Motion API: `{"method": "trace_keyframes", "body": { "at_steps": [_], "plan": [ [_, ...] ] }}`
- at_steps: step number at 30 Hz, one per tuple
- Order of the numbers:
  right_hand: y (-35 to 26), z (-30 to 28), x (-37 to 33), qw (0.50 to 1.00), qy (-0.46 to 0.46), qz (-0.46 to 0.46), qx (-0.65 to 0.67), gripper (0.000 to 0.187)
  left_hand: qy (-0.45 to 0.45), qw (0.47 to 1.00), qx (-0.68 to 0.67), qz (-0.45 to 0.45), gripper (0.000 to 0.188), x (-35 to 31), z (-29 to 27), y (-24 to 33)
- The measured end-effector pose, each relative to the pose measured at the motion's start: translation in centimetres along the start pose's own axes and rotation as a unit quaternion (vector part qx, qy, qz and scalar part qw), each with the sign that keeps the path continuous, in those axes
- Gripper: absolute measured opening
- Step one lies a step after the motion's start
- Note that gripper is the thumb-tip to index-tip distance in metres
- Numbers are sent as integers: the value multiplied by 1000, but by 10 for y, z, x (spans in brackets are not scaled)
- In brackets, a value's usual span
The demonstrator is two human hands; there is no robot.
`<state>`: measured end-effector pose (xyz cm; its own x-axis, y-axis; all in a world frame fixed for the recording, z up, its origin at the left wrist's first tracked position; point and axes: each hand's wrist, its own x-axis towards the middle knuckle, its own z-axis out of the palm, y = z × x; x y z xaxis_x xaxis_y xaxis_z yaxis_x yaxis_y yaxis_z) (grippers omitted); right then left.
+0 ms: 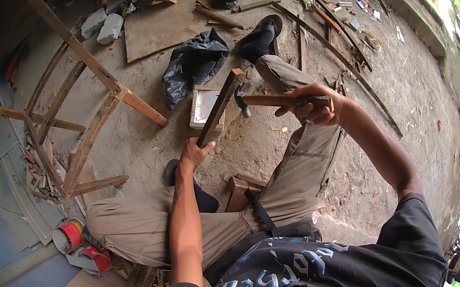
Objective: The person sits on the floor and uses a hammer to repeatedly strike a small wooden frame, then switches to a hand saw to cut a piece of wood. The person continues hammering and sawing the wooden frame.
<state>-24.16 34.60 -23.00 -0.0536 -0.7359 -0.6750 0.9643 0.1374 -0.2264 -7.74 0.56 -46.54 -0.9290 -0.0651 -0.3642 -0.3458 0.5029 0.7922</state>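
Observation:
In my left hand (195, 154) is the lower end of a narrow wooden strip (221, 106), which slants up and to the right. My right hand (316, 106) is wrapped round the wooden handle of a hammer (271, 101). The hammer's metal head is beside the strip's upper part; whether they touch I cannot tell. Behind the strip, a shallow box (198, 112) with a white inside sits on the ground, partly hidden by the strip. A crumpled black plastic bag (195, 64) lies just beyond the box.
A wooden frame (88, 61) stands at the left. Two red cans (97, 260) are beside my bent leg. A flat board (156, 31) and concrete chunks (110, 28) lie farther off. Long strips (343, 54) and scrap wood litter the right. Wooden blocks (241, 192) sit between my legs.

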Motion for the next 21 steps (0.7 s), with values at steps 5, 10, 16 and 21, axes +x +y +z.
{"method": "trace_keyframes", "body": {
  "at_steps": [5, 10, 16, 21],
  "plan": [
    [-1, -4, 4, 1000, -10, -8, -17, 56, -23, 1000, -17, -10, 50, 2, 0, 1],
    [-4, -5, 1, 998, -63, -14, -9, 52, -23, 1000, -19, 7, 47, -1, -5, 6],
    [-1, 4, -5, 985, 72, -1, -155, 46, 21, 998, -44, 48, 45, -5, 6, 9],
    [4, 17, -24, 987, 99, 49, -115, 39, 5, 996, -58, 69, 48, -12, 6, 19]
  ]
}}
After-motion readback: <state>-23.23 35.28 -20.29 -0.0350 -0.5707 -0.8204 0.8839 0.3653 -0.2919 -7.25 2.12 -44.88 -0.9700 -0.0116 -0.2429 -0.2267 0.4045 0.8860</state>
